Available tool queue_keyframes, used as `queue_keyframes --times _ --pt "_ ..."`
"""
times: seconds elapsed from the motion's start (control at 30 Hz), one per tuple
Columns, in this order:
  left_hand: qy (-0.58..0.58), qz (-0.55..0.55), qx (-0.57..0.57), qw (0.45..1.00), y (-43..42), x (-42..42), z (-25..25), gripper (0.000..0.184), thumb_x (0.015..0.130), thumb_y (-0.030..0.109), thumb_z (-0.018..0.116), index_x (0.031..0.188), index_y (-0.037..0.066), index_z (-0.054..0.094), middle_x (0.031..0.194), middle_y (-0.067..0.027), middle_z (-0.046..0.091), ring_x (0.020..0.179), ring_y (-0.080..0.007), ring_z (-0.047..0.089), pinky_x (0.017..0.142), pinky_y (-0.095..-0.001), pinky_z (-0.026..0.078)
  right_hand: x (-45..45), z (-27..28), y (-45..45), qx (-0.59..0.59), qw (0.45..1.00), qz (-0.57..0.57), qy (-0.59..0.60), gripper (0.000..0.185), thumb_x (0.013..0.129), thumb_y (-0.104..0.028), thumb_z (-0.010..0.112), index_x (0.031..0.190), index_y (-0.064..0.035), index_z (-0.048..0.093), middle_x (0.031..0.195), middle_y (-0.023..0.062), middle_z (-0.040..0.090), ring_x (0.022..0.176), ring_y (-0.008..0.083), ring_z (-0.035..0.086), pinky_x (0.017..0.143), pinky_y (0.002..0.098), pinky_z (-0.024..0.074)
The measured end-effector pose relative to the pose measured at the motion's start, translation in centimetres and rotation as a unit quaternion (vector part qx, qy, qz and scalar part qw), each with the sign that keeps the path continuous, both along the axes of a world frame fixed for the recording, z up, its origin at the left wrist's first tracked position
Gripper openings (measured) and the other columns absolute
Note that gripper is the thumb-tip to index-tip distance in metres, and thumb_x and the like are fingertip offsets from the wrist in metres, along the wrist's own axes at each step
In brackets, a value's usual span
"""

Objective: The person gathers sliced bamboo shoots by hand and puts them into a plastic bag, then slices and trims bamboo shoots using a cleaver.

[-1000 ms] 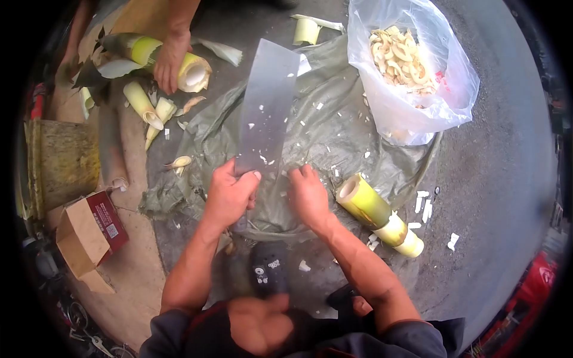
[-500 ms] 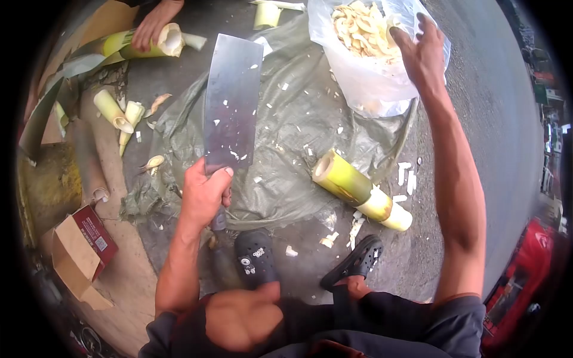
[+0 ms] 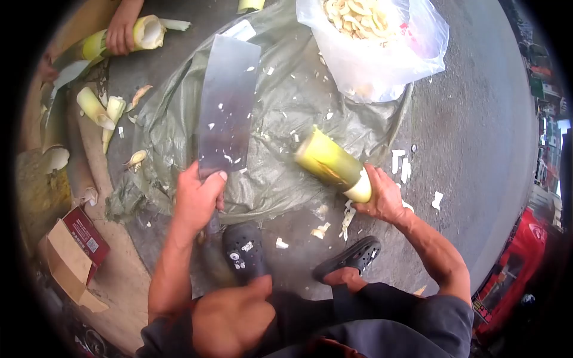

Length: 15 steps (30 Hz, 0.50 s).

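My left hand [image 3: 200,194] is closed on the handle of a wide cleaver [image 3: 228,101], whose blade points away from me and carries small pale bits. My right hand [image 3: 382,194] grips the pale lower end of a thick green and yellow stalk [image 3: 328,158]. The stalk's cut hollow end faces up and left, over a grey-green woven sheet [image 3: 280,167]. A clear plastic bag [image 3: 382,71] stands beyond it, with pale curved slices [image 3: 358,18] inside.
At the upper left another person's hand [image 3: 120,36] holds a second stalk [image 3: 146,33]. Small cut shoots [image 3: 94,107] lie below it. An open cardboard box [image 3: 68,256] is at the lower left. White scraps [image 3: 437,200] lie on the ground at the right.
My right hand has come down from beside the bag and taken hold of the stalk, which has shifted slightly. My left hand keeps the cleaver. The whole view has shifted a little.
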<state>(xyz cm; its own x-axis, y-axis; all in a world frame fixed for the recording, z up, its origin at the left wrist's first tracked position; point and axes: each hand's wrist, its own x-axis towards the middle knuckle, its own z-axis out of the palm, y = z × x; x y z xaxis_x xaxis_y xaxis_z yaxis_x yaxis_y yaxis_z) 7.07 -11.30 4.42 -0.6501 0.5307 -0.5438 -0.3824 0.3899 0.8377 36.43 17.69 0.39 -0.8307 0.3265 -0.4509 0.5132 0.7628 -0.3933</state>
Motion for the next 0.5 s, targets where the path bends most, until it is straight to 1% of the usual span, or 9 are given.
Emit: queue_keyframes --times 0.03,0.07,0.13,0.17,0.2,0.27,0.37,0.47,0.5 --pt "0.015 0.006 0.002 1.0 -0.1 0.5 0.0 0.012 0.092 0.013 0.062 0.093 0.001 0.06 0.064 -0.0028 0.057 0.049 -0.01 0.052 0.046 -0.0272 0.043 -1.5 1.1 -0.5 0.019 0.999 0.02 0.039 0.099 0.057 -0.028 0.088 0.142 -0.0059 0.043 0.109 0.0197 0.06 0.1 0.0415 0.063 0.085 0.0482 0.0537" --pt "0.029 0.006 -0.001 1.0 -0.7 1.3 0.3 0.013 0.093 0.013 0.062 0.095 0.0 0.061 0.064 -0.003 0.058 0.049 -0.0099 0.052 0.046 -0.0271 0.043 -2.8 1.6 -1.1 0.022 0.998 0.011 0.05 0.097 0.056 -0.024 0.087 0.142 -0.0067 0.044 0.108 0.0188 0.06 0.1 0.0405 0.063 0.086 0.0477 0.0528" --pt "0.076 0.001 -0.025 0.997 -1.1 2.4 1.0 0.015 0.093 0.011 0.061 0.102 -0.001 0.063 0.066 -0.0012 0.06 0.05 -0.0086 0.053 0.047 -0.0264 0.043 -6.2 1.6 -1.9 0.021 0.992 0.015 0.123 0.097 0.057 -0.023 0.087 0.142 -0.0069 0.044 0.107 0.0179 0.059 0.1 0.0402 0.061 0.086 0.0467 0.0521" --pt "0.109 0.001 -0.03 0.994 -1.1 2.7 1.3 0.017 0.094 0.009 0.061 0.106 -0.002 0.064 0.067 -0.0003 0.061 0.051 -0.008 0.053 0.047 -0.0261 0.043 -7.5 1.0 -2.4 0.022 0.991 0.003 0.134 0.097 0.056 -0.022 0.087 0.142 -0.0067 0.044 0.106 0.0175 0.059 0.1 0.0401 0.06 0.087 0.0458 0.0511" --pt "0.105 -0.003 -0.019 0.994 -1.5 3.2 1.3 0.02 0.094 0.009 0.06 0.11 -0.003 0.063 0.07 -0.0004 0.064 0.054 -0.0096 0.056 0.048 -0.0291 0.044 -8.6 0.1 -2.9 0.011 0.99 -0.015 0.142 0.098 0.057 -0.022 0.088 0.142 -0.0068 0.043 0.107 0.0182 0.059 0.101 0.0402 0.06 0.088 0.0465 0.0503" --pt "0.201 -0.02 0.005 0.979 -1.8 3.9 0.7 0.018 0.093 0.007 0.06 0.108 -0.004 0.063 0.067 -0.0064 0.065 0.052 -0.0181 0.06 0.049 -0.0341 0.046 -10.1 -1.2 -4.1 -0.007 0.988 -0.041 0.152 0.098 0.057 -0.022 0.088 0.143 -0.0062 0.042 0.108 0.0189 0.059 0.101 0.0411 0.059 0.089 0.0475 0.0492" --pt "0.284 -0.122 -0.062 0.949 -3.4 4.0 0.8 0.017 0.092 0.007 0.061 0.106 -0.002 0.062 0.064 -0.015 0.064 0.052 -0.0311 0.063 0.051 -0.0406 0.048 -11.2 -1.9 -5.6 -0.004 0.994 -0.055 0.095 0.099 0.058 -0.022 0.088 0.142 -0.0027 0.041 0.11 0.0199 0.059 0.103 0.0419 0.059 0.089 0.0481 0.0489" --pt "0.327 -0.229 -0.114 0.91 -3.5 5.4 1.8 0.016 0.09 0.009 0.063 0.104 0.001 0.063 0.064 -0.0198 0.061 0.056 -0.0386 0.063 0.051 -0.0453 0.048 -10.8 -2.3 -6.1 0.018 0.989 -0.072 0.128 0.098 0.057 -0.024 0.089 0.139 0.0011 0.042 0.111 0.0203 0.06 0.103 0.0421 0.059 0.089 0.0477 0.0492" --pt "0.364 -0.246 -0.107 0.892 -3.3 6.1 1.6 0.014 0.089 0.011 0.063 0.102 0.004 0.062 0.065 -0.0181 0.064 0.057 -0.0398 0.064 0.052 -0.0489 0.048 -10.7 -2.2 -6.1 0.015 0.989 -0.08 0.126 0.097 0.058 -0.024 0.089 0.139 0.0016 0.043 0.111 0.0204 0.06 0.103 0.0417 0.059 0.089 0.0478 0.0493"
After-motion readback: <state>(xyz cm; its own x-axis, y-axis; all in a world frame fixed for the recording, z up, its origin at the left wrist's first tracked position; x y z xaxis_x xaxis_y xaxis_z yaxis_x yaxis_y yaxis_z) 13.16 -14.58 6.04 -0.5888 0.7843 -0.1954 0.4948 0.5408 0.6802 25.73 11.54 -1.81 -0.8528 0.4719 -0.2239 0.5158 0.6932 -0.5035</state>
